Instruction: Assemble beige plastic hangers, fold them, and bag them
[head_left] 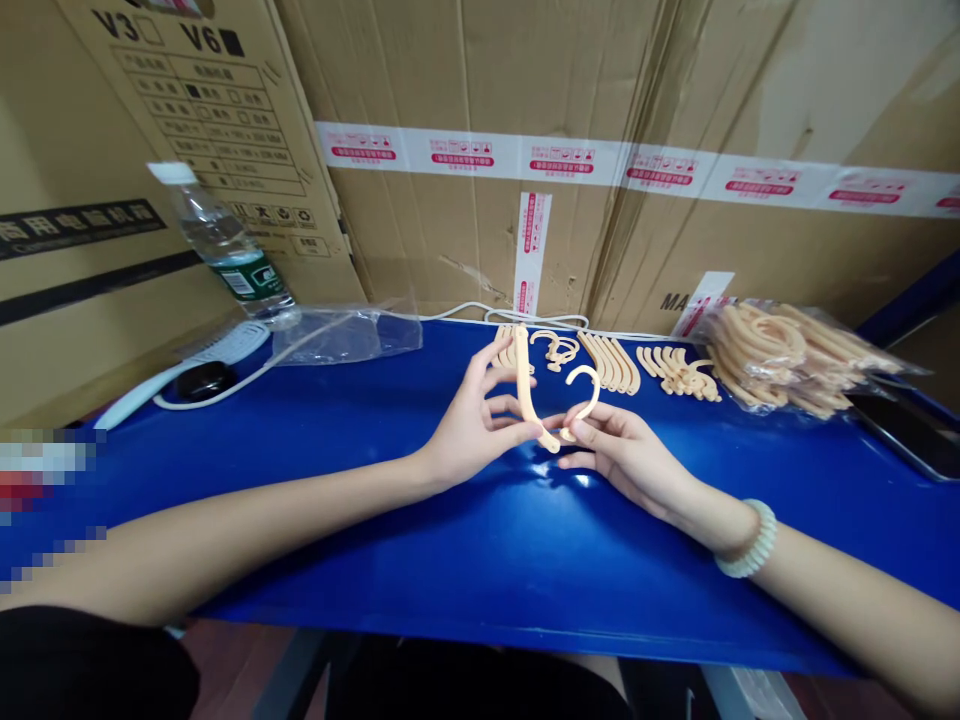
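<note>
My left hand (474, 425) pinches a long cream plastic strip (525, 385) that stands nearly upright above the blue table (375, 540). My right hand (626, 455) pinches a cream curved hook piece (585, 388) right beside the strip's lower end. The two pieces meet between my fingertips. Behind them lie rows of the same cream pieces (611, 362) on the table.
A clear bag full of cream pieces (780, 358) lies at the back right, with a dark phone (911, 432) beside it. An empty plastic bag (345, 335), a water bottle (225, 245), a white cable (225, 390) and a black puck sit back left. Cardboard boxes (600, 120) wall off the back.
</note>
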